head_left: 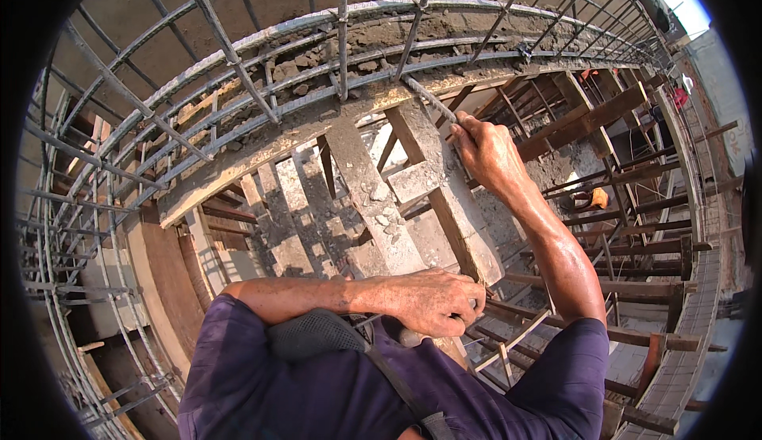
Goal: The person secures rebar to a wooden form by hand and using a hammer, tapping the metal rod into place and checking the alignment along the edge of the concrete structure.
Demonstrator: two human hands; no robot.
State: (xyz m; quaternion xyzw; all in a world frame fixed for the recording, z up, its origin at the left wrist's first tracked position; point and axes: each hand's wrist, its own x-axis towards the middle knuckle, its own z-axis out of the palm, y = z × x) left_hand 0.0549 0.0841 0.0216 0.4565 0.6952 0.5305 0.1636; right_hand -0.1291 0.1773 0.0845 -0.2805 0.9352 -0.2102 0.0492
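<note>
My right hand (pixel 482 148) is closed around a grey metal rod (pixel 431 98). The rod's far end reaches the edge of the wooden formwork (pixel 298 134), by the lower bars of the rebar cage (pixel 341 19). Crumbled concrete and dirt (pixel 305 63) lie among those bars. Close to my chest, my left hand (pixel 440 301) is curled shut, its forearm bent across my body. What its fingers hold, if anything, is hidden. Just beyond that hand, a dusty plank (pixel 361 174) bears broken concrete bits (pixel 384 221).
Beneath me, gaps between the boards open onto a lower level. Wooden beams (pixel 587 122) and props cross it at the right. More upright rebar (pixel 55 281) stands at the left. A person in a white helmet and red clothing (pixel 681 94) is far right.
</note>
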